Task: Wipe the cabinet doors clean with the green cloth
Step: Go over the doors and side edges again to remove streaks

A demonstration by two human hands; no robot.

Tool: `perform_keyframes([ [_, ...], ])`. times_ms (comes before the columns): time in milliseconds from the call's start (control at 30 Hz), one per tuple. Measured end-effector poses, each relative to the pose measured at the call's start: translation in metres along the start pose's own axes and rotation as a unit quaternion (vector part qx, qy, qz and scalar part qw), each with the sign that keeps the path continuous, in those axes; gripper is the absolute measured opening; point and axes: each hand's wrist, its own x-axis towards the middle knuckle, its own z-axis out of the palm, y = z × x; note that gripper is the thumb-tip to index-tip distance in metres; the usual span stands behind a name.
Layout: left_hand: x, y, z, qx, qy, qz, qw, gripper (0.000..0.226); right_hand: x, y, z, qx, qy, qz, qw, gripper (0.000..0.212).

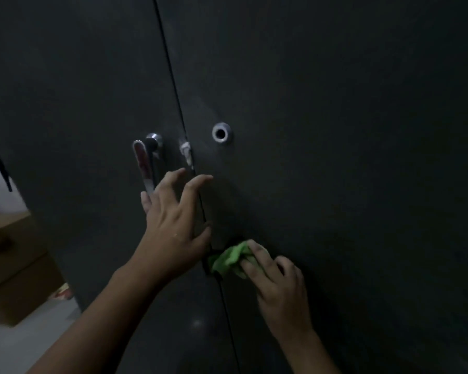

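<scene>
The fingers [257, 261] of the right hand [278, 287] were curled down over the green cloth [229, 259], bunching it and pressing it flat against the right cabinet door [335, 157] — right beside the dark seam where the two doors met. The cloth stuck out at the hand's ten o'clock, crumpled, its far edge at the seam.

The left hand [173, 225] held nothing. Its fingers were spread wide and slightly bent, the tips resting on or just off the door faces — I could not tell which in that dim light. It straddled the seam, palm over the left cabinet door [79, 103], the longest finger reaching across toward one o'clock.

At the left hand's eleven o'clock hung a chrome lever handle [146, 163], its lower end just behind the little finger. A round metal lock ring [222, 133] sat on the right door at the hand's one o'clock, well clear of it.

Far off at nine o'clock stood stacked cardboard boxes [14, 265] on a pale floor.
</scene>
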Motion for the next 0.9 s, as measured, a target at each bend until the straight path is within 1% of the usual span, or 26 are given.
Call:
perform_keyframes([
  [67, 0.003, -0.019, -0.008, 0.015, 0.014, 0.004, 1.000, 0.078, 0.005, 0.017, -0.011, -0.001, 0.012, -0.034, 0.999, 0.046],
  [167, 0.012, -0.038, -0.017, 0.012, 0.075, 0.025, 0.997, 0.081, 0.039, 0.036, -0.036, -0.005, 0.073, -0.021, 0.997, 0.038],
  [233, 0.021, -0.042, -0.022, -0.016, 0.135, 0.038, 0.990, 0.080, 0.074, 0.035, -0.049, -0.025, 0.126, 0.003, 0.992, 0.034],
  [300, 0.031, -0.045, -0.028, -0.074, 0.183, 0.037, 0.980, 0.077, 0.111, 0.017, -0.059, -0.030, 0.148, -0.009, 0.988, 0.036],
  [367, 0.040, -0.052, -0.031, -0.130, 0.210, 0.034, 0.968, 0.074, 0.134, -0.005, -0.057, -0.041, 0.109, -0.060, 0.991, 0.041],
  [433, 0.047, -0.063, -0.031, -0.138, 0.210, 0.043, 0.967, 0.070, 0.140, -0.023, -0.045, -0.080, 0.040, -0.126, 0.988, 0.043],
  [500, 0.051, -0.071, -0.030, -0.138, 0.200, 0.047, 0.969, 0.067, 0.142, -0.032, -0.033, -0.117, 0.000, -0.200, 0.973, 0.030],
  [567, 0.051, -0.073, -0.035, -0.136, 0.188, 0.030, 0.972, 0.067, 0.151, -0.033, -0.030, -0.127, -0.023, -0.263, 0.956, 0.011],
  [600, 0.052, -0.073, -0.039, -0.129, 0.183, 0.017, 0.974, 0.067, 0.157, -0.031, -0.032, -0.128, -0.030, -0.289, 0.948, 0.005],
  [667, 0.053, -0.073, -0.048, -0.113, 0.168, -0.004, 0.979, 0.065, 0.168, -0.025, -0.043, -0.125, -0.021, -0.321, 0.938, 0.010],
  [733, 0.057, -0.073, -0.055, -0.116, 0.148, -0.010, 0.982, 0.063, 0.181, -0.012, -0.063, -0.095, 0.027, -0.296, 0.950, 0.021],
  [767, 0.058, -0.073, -0.058, -0.122, 0.137, -0.010, 0.983, 0.063, 0.188, -0.003, -0.076, -0.081, 0.056, -0.265, 0.959, 0.029],
  [800, 0.059, -0.072, -0.059, -0.128, 0.128, -0.009, 0.983, 0.063, 0.198, 0.006, -0.090, -0.074, 0.084, -0.227, 0.967, 0.032],
  [900, 0.061, -0.074, -0.062, -0.134, 0.116, 0.000, 0.984, 0.064, 0.240, 0.025, -0.127, -0.050, 0.164, -0.092, 0.981, 0.024],
])
